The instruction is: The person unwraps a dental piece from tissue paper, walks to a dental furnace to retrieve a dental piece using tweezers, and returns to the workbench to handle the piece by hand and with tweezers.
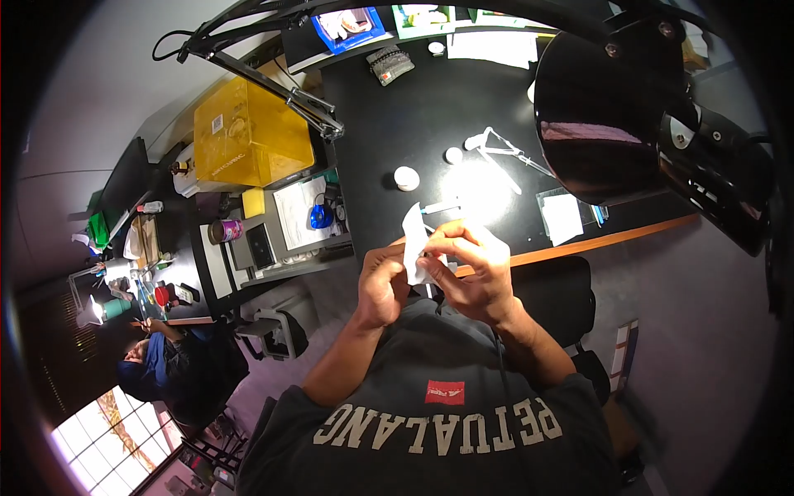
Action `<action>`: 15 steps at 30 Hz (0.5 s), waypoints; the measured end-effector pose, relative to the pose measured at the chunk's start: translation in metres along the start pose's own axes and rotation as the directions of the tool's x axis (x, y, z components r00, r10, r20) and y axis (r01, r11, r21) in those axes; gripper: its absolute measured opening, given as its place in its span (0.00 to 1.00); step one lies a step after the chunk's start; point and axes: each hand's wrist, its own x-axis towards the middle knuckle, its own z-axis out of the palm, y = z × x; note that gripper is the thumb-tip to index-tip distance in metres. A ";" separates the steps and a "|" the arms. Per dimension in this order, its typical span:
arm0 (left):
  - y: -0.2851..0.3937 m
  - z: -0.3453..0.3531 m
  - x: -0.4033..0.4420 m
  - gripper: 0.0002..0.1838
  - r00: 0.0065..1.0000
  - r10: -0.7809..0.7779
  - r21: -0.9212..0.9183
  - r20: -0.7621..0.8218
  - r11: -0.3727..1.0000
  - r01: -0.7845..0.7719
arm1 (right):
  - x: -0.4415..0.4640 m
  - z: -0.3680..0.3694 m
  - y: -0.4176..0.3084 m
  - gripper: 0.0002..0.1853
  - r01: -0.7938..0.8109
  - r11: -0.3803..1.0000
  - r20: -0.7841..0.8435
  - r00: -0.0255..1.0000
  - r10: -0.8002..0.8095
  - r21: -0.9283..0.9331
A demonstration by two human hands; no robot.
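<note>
A piece of white tissue or thin cloth stands up between my hands, above the table's front edge. My left hand is closed on its left side, with the fingers partly hidden behind it. On the other side, my right hand is closed in a pinch, thumb and fingertips against the white piece. Whether a small object sits inside it, I cannot make out. Just beyond, a thin syringe-like stick lies on the black tabletop, beside a strong pool of light.
Small round white containers, a white wire-like stand and a clear packet lie on the table. A black lamp overhangs the right. A yellow box stands left. Another person sits at the far-left desk.
</note>
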 end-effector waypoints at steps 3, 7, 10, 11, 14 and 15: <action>0.009 0.001 0.001 0.14 1.000 -0.021 0.106 -0.012 0.994 0.022 | 0.001 -0.002 0.002 0.12 -0.014 1.000 0.010 1.000 0.014 0.009; 0.009 0.001 -0.001 0.13 0.994 -0.003 0.395 -0.110 0.918 0.046 | -0.001 -0.002 0.007 0.12 0.000 0.999 -0.008 1.000 0.000 0.047; 0.011 0.007 -0.001 0.12 0.991 -0.018 0.283 -0.135 0.958 0.056 | -0.006 0.001 0.013 0.12 -0.011 0.995 -0.020 1.000 0.013 0.104; 0.012 0.008 -0.002 0.12 0.990 -0.025 0.273 -0.141 0.960 0.064 | -0.007 0.002 0.015 0.12 -0.011 0.992 -0.033 0.999 0.015 0.128; 0.016 0.010 -0.003 0.12 0.989 -0.023 0.315 -0.147 0.947 0.069 | -0.009 0.003 0.017 0.12 0.001 0.985 -0.057 0.998 0.009 0.172; 0.017 0.010 -0.004 0.12 0.990 -0.008 0.374 -0.140 0.925 0.061 | -0.010 0.002 0.017 0.13 0.008 0.986 -0.055 0.999 0.001 0.168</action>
